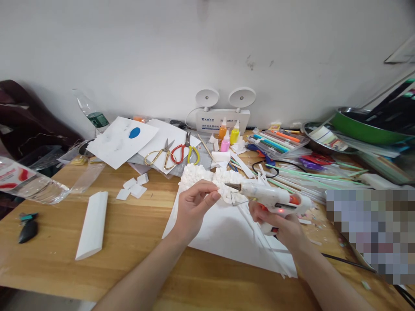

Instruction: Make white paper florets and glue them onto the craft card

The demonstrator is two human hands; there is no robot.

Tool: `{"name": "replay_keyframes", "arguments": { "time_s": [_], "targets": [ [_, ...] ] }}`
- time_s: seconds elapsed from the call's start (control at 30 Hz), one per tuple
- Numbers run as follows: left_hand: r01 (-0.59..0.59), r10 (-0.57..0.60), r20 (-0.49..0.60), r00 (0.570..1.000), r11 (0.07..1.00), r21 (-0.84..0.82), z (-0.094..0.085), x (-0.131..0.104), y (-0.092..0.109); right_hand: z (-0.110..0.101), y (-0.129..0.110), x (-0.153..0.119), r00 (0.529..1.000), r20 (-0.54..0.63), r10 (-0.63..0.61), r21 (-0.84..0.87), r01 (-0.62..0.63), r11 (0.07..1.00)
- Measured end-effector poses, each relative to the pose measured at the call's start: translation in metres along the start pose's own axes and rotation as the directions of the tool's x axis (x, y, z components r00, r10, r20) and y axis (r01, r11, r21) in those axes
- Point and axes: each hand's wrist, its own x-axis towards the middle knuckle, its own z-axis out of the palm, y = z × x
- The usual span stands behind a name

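My right hand (275, 222) is wrapped round the grip of a white hot glue gun (270, 195), whose red light glows. The gun's metal nozzle points left at my left hand (196, 207). There, thumb and index finger are pinched on a small white paper piece (219, 190), mostly hidden by the fingertips. Behind both hands lies a heap of crumpled white paper bits (196, 172). Under them is a white paper sheet (223, 242), with thin white sticks (264, 242) lying across its right part.
Scissors (164, 153) and red-and-yellow pliers (186, 151) lie behind the heap. Small paint bottles (224, 142) stand by a twin-lamp emergency light (223, 119). At left are a folded white paper strip (92, 224), small paper squares (132, 188) and a plastic bottle (35, 181). Markers (275, 140) sit at right.
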Motion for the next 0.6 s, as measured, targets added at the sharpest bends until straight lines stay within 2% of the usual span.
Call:
{"name": "replay_keyframes", "arguments": {
  "time_s": [0.13,0.23,0.27,0.37,0.43,0.5,0.6],
  "targets": [
    [-0.002,0.002,-0.019,1.0,0.999,0.04,-0.001,0.001,-0.001,-0.006,0.003,0.004,0.992,-0.119,0.029,-0.159,-0.048,0.986],
    [0.0,0.002,-0.033,0.999,0.998,0.065,-0.002,0.002,0.001,-0.015,0.004,0.011,0.955,-0.295,-0.017,-0.282,-0.07,0.957],
    [0.004,-0.001,-0.04,0.999,0.997,0.077,-0.002,0.002,0.001,-0.02,0.004,0.014,0.928,-0.371,-0.037,-0.316,-0.089,0.945],
    [0.007,-0.001,-0.066,0.998,0.996,0.094,-0.003,0.003,0.003,-0.038,0.003,0.03,0.802,-0.588,-0.106,-0.425,-0.195,0.884],
    [0.0,0.007,-0.08,0.997,0.996,0.087,-0.004,0.004,0.004,-0.054,0.004,0.043,0.749,-0.64,-0.171,-0.533,-0.272,0.801],
    [-0.006,0.013,-0.091,0.996,0.997,0.075,-0.005,0.005,0.003,-0.068,0.008,0.058,0.789,-0.588,-0.181,-0.675,-0.354,0.647],
    [-0.003,0.007,-0.11,0.994,0.999,0.04,-0.006,0.006,0.005,-0.084,0.019,0.078,0.814,-0.555,-0.173,-0.737,-0.384,0.556]
  ]
}}
